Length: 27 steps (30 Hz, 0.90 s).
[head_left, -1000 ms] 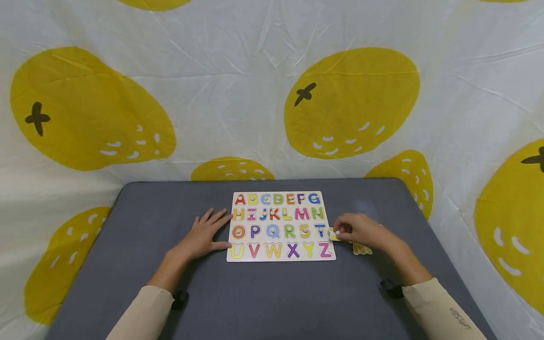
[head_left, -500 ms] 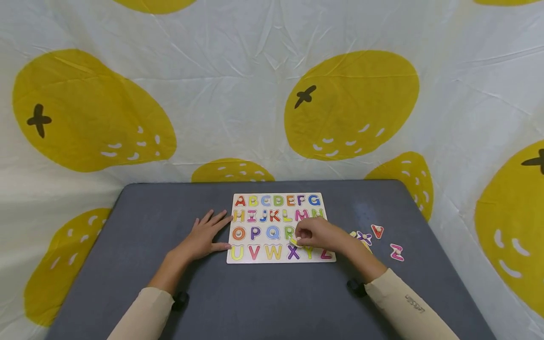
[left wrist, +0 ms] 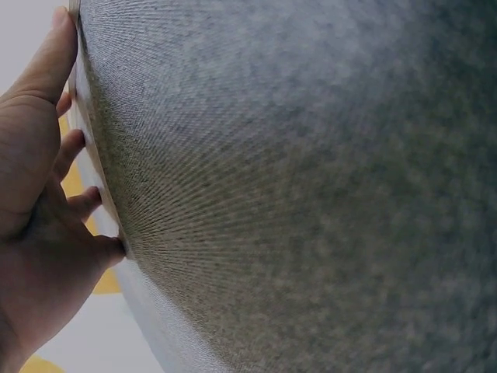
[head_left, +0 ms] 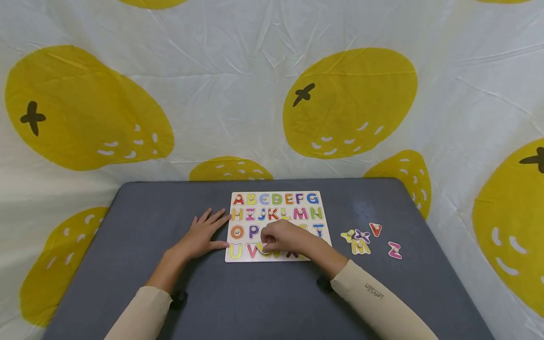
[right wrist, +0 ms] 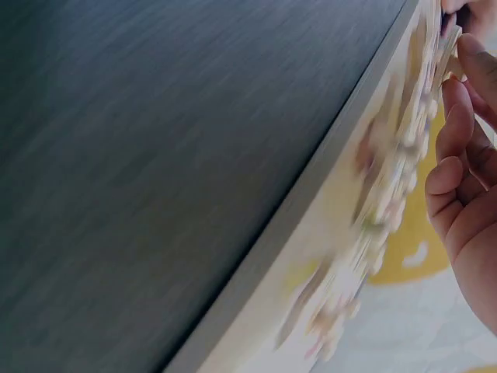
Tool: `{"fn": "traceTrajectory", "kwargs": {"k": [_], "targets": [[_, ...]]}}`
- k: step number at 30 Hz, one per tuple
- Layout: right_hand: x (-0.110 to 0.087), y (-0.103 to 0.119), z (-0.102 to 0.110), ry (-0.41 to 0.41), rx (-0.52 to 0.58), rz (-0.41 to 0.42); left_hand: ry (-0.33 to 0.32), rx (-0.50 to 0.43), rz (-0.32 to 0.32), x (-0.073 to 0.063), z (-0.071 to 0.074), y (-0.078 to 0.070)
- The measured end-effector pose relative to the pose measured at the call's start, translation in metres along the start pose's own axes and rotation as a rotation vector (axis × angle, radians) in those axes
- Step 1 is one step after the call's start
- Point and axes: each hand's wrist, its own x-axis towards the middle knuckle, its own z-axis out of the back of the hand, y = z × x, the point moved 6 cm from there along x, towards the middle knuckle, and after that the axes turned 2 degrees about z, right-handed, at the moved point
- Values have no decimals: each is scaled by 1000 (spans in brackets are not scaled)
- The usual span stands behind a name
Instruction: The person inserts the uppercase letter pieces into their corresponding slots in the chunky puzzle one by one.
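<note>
A wooden alphabet puzzle board lies on the table, with knobbed letters in its upper rows and flat coloured letter shapes along the bottom row. My left hand is spread at the board's left edge, thumb and fingertips touching it. In the left wrist view, that hand stays against the board's side. My right hand pinches a yellow letter puzzle piece over the bottom row, near the V and W shapes. The right hand covers part of the lower rows; the held piece's letter is hard to read.
Right of the board lie loose letter pieces: a yellow Y, a purple X, a yellow W, a red V and a pink Z. The grey table meets a fruit-patterned curtain behind.
My right hand has carried the yellow letter piece from the board's right edge leftward across the bottom row, uncovering the loose pieces. The left hand stays at the board's left edge.
</note>
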Motion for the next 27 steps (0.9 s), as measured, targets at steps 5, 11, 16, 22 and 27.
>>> {"fn": "traceTrajectory", "kwargs": {"k": [5, 11, 16, 22, 27], "targets": [[20, 17, -7, 21, -47, 53, 0, -2, -6, 1, 1, -1], [40, 32, -18, 66, -84, 85, 3, -3, -3, 1, 0, 1], [53, 38, -27, 85, -127, 73, 1, -8, -1, 1, 0, 2], [62, 43, -31, 71, -161, 46, 2, -12, -11, 2, -1, 3], [65, 46, -36, 42, -182, 44, -3, -12, -13, 2, 0, 3]]}}
